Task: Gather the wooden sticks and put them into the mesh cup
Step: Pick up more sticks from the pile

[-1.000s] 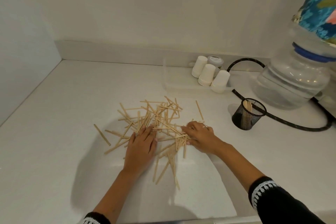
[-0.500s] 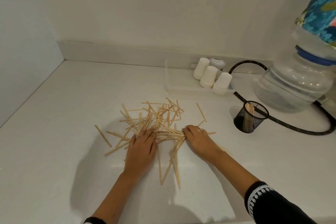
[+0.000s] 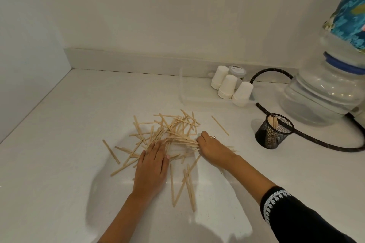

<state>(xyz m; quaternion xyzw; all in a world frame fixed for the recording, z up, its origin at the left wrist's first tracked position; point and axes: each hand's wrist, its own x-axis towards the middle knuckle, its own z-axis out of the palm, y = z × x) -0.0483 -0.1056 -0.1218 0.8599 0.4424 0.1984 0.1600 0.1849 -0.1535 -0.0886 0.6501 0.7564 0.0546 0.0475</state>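
Observation:
Several thin wooden sticks (image 3: 173, 130) lie in a loose heap on the white counter, with a few strays to the left, front and right. My left hand (image 3: 152, 165) lies flat, fingers together, on the heap's near left side. My right hand (image 3: 212, 149) is curled at the heap's right edge, its fingers closed on a bundle of sticks (image 3: 185, 141) that points left. The black mesh cup (image 3: 273, 133) stands to the right of my right hand, apart from it, with a few sticks upright inside.
A clear tray (image 3: 189, 98) at the back holds stacks of white paper cups (image 3: 227, 87) and a small jar. A black cable (image 3: 316, 141) curves behind the mesh cup. A large clear water bottle (image 3: 324, 92) stands at the far right. Walls close the left and back.
My right hand has slid away from me along the heap's right edge and drawn several sticks into a bundle. My left hand has stayed flat on the heap.

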